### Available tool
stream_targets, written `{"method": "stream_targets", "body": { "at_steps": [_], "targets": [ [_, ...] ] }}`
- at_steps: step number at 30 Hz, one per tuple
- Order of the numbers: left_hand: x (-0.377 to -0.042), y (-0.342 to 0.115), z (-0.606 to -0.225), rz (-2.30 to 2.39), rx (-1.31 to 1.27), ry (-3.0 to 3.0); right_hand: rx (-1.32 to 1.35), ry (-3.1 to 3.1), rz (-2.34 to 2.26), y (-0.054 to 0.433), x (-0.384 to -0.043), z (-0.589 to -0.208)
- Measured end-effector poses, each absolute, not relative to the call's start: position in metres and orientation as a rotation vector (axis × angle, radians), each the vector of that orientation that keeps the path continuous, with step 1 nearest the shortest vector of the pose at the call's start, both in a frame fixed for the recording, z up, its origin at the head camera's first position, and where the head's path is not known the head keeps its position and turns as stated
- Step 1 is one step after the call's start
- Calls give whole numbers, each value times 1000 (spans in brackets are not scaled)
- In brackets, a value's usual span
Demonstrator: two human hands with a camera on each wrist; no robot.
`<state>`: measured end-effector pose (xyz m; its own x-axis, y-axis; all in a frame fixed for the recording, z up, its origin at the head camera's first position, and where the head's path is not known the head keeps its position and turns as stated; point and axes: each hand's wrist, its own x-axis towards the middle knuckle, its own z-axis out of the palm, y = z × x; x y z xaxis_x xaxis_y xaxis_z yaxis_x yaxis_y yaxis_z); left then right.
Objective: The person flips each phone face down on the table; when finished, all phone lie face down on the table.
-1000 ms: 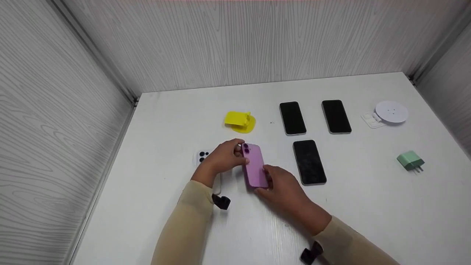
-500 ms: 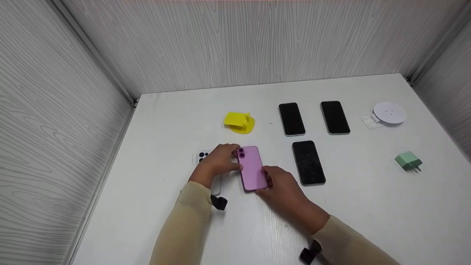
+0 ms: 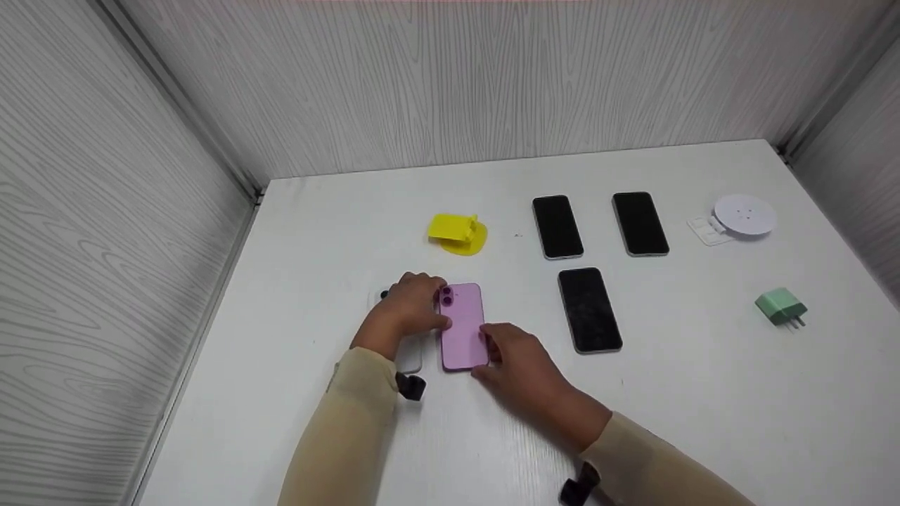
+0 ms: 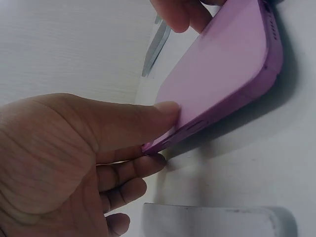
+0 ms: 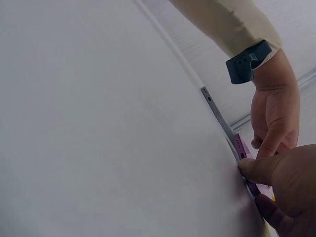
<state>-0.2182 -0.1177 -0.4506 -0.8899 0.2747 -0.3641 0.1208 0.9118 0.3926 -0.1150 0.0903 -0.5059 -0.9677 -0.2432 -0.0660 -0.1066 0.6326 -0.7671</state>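
Note:
A pink phone [image 3: 463, 334] lies back side up between both hands, its two camera lenses at the upper left corner. My left hand [image 3: 408, 306] pinches its upper left edge; in the left wrist view the thumb [image 4: 165, 113] is on the back and a fingertip at the side, with a shadow under the phone's edge. Around the lower right corner, my right hand [image 3: 524, 365] grips with thumb and fingers. Close by on the left is a white phone [image 3: 410, 360], partly hidden under my left hand; its end [image 4: 212, 222] shows in the left wrist view.
A yellow folding stand [image 3: 455, 233] sits behind the hands. To the right lie three dark-screened phones, the nearest black phone [image 3: 590, 310] beside my right hand. Farther right are a white round-based stand [image 3: 745, 215] and a green charger plug [image 3: 780, 306]. Panels wall the table.
Both hands have moved the pink phone left and slightly toward me. It has turned straighter and now sits nearer the white phone.

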Motion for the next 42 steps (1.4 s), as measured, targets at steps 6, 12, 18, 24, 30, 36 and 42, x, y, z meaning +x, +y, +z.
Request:
{"method": "stream_targets", "body": {
  "at_steps": [6, 12, 18, 24, 30, 36, 42],
  "targets": [
    [-216, -122, -450, 486, 315, 2659, -353, 2715, -1233, 91, -115, -510],
    [-219, -121, -453, 476, 328, 2668, -340, 2721, -1203, 89, -114, -508],
    [-220, -121, -453, 416, 314, 2689, -329, 2709, -1203, 89, -113, -506],
    [-221, -121, -454, 408, 305, 2694, -326, 2710, -1206, 92, -116, -506],
    [-221, -123, -455, 428, 307, 2702, -403, 2897, -1171, 125, -144, -498],
    [-219, -123, -456, 448, 299, 2703, -270, 3070, -1045, 193, -185, -489],
    [-220, -123, -459, 441, 293, 2698, -88, 2910, -919, 239, -206, -486]
  ]
}}
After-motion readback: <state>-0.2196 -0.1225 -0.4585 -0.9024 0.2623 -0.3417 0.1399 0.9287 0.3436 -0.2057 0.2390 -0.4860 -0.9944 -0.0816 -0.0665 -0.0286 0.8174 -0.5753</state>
